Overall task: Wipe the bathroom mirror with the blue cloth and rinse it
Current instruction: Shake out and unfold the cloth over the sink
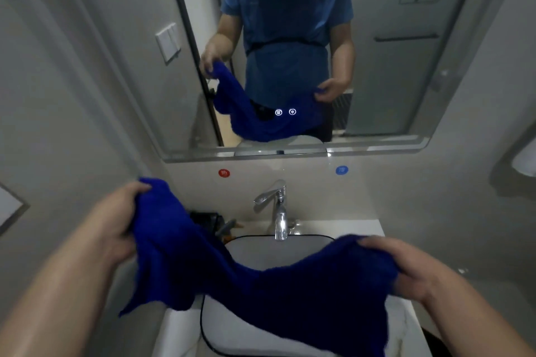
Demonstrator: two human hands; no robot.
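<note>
Blue cloth [261,284] stretched between both hands, sagging above sink basin [261,252], hiding its front. Left hand [116,226] grip pinching upper corner; right hand [406,269] grip curled round opposite end. Chrome faucet [278,211] behind basin; dark objects [207,219] left of it on tabletop [356,226]. Mirror [391,66] above; red sticker [224,173], blue sticker [342,170] beneath.

a deep blue, fluffy cloth [261,293] hangs stretched by its two ends, sagging in the middle, just above the sink [284,252]. a large rounded-corner wall mirror [391,66] is mounted higher, behind the sink.
</note>
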